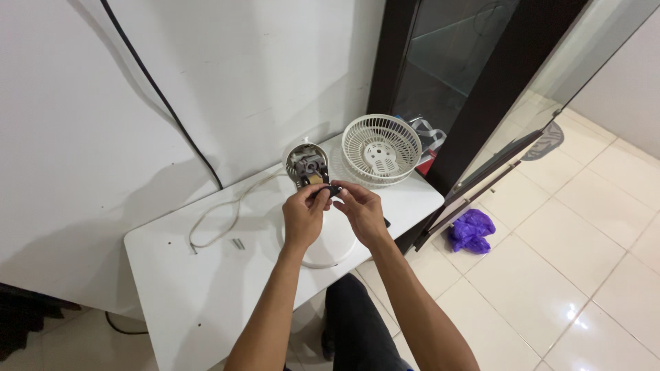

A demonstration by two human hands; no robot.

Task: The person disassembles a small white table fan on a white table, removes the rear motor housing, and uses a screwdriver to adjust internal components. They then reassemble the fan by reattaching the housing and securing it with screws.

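My left hand [303, 216] and my right hand [360, 210] meet above a white table [206, 288], both pinching a small black part [329, 190] between the fingertips. Just behind the hands stands an opened fan motor housing [306, 165] with its coil and metal core exposed. A round white fan base [337, 249] lies under my hands. A white fan grille [381, 148] sits at the table's far right corner.
A white cord [227, 209] runs from the motor across the table, beside two small metal screws [238, 243]. A black cable [165, 103] hangs down the white wall. A dark glass door frame [481, 110] stands right. A purple plastic bag [471, 231] lies on the tiled floor.
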